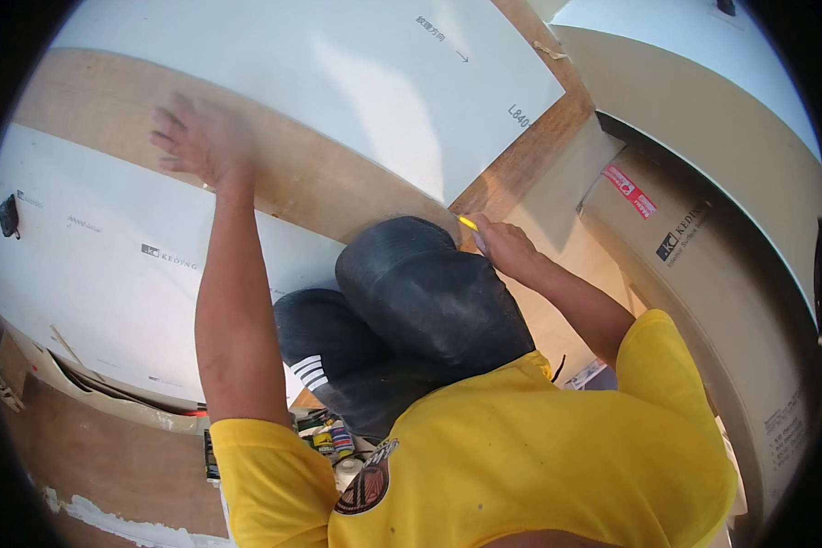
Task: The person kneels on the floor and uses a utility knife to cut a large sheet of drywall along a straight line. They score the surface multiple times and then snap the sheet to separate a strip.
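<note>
My left hand [205, 144] is over the brown wood strip [310, 169] between two white sheets, its fingers spread and slightly blurred. Nothing shows in it, and I cannot tell whether it touches the wood. Beside my knee, my right hand [507, 247] is closed round a slim yellow tool [468, 223]; only one end sticks out, so its kind is unclear. The upper white sheet [274, 82] has printed marks and a corner pointing toward the right hand. Along the strip's near side lies the lower white sheet [100, 265], also printed.
A long brown cardboard carton [703, 301] with a red label stands on the right. A small black object [9, 216] sits on the lower sheet at far left. Below my legs are several small containers [338, 438], partly hidden. My bent knees [420, 292] rest against the strip.
</note>
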Demonstrator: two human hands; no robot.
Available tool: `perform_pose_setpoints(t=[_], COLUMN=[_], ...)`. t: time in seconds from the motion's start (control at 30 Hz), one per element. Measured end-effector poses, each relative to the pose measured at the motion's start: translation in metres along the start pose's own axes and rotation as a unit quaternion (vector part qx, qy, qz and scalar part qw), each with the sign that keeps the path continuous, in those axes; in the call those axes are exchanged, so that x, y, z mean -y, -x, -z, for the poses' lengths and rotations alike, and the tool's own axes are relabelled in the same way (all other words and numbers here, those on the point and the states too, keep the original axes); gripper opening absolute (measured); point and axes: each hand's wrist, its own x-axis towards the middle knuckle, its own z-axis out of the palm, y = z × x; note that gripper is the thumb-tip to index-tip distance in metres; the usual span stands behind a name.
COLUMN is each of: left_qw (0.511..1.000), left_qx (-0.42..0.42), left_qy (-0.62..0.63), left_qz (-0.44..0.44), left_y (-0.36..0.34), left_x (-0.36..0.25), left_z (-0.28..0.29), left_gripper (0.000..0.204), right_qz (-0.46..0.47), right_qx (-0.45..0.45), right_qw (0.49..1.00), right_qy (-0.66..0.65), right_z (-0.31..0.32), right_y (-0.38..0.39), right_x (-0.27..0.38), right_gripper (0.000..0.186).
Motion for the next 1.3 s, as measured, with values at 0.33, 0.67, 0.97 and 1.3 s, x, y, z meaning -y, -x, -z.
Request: perform_pose_setpoints(t=[0.33,0.67,0.97,1.3], left_qw=[1.0,0.999,0.998,0.999], left_qx=[-0.001,0.032,0.057,0.035], left_qy=[-0.013,-0.005,0.005,-0.007], left_qz=[-0.012,0.03,0.042,0.023], left_y=[0.002,0.0,-0.002,0.0], left_x=[0.001,0.0,-0.003,-0.004], left_z=[0.008,0.004,0.009,0.007], left_gripper=[0.053,0.054,0.053,0.054], right_qz=[0.034,0.291,0.243,0.214], right_qx=[-0.095,-0.259,-0.22,-0.134], right_qw=[0.993,0.914,0.944,0.966], right_qy=[-0.054,-0.117,-0.036,0.056], right_z=[0.081,0.218,0.259,0.238], right_y=[-0.031,-0.297,-0.329,-0.269], right_x=[0.074,0.375,0.448,0.392], right_gripper=[0.026,0.03,0.034,0.029])
